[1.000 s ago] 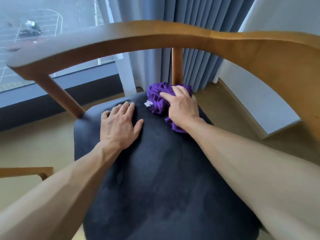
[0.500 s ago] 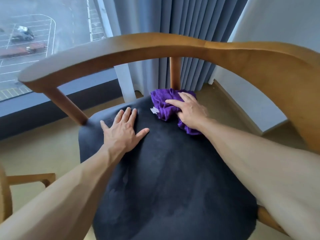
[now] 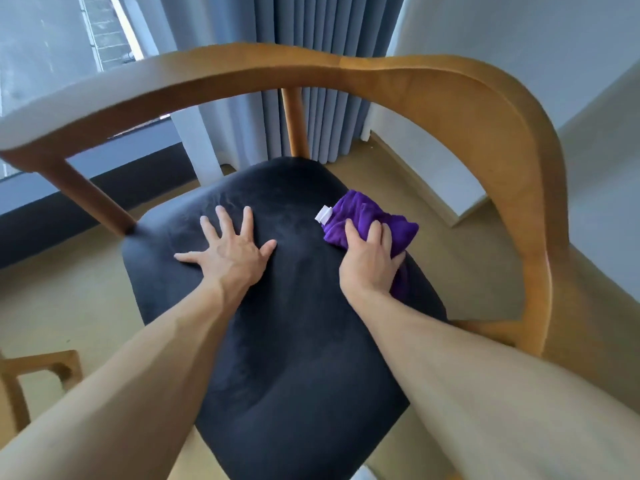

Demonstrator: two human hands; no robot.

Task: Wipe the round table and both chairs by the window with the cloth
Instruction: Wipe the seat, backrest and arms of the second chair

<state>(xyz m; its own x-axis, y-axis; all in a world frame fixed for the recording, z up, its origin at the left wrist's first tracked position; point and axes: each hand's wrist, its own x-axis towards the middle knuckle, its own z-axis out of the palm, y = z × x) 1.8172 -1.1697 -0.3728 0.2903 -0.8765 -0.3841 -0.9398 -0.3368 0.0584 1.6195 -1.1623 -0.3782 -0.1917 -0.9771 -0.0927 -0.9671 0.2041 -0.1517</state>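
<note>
A wooden chair with a curved back rail (image 3: 381, 77) and a dark grey cushioned seat (image 3: 294, 358) fills the view. My right hand (image 3: 370, 261) is closed on a bunched purple cloth (image 3: 363, 216) with a white tag, pressed onto the seat near its right edge. Fingers spread, my left hand (image 3: 228, 251) lies flat on the seat's left part and holds nothing. The round table is out of view.
Grey-blue curtains (image 3: 311, 64) and a window (image 3: 41, 46) stand behind the chair. A white wall (image 3: 519, 36) runs along the right. Part of another wooden frame (image 3: 34, 372) shows at the lower left. The floor is tan.
My right hand has dragged the cloth from the seat's back centre to its right edge. My left hand has spread its fingers wider. The view has tilted further down.
</note>
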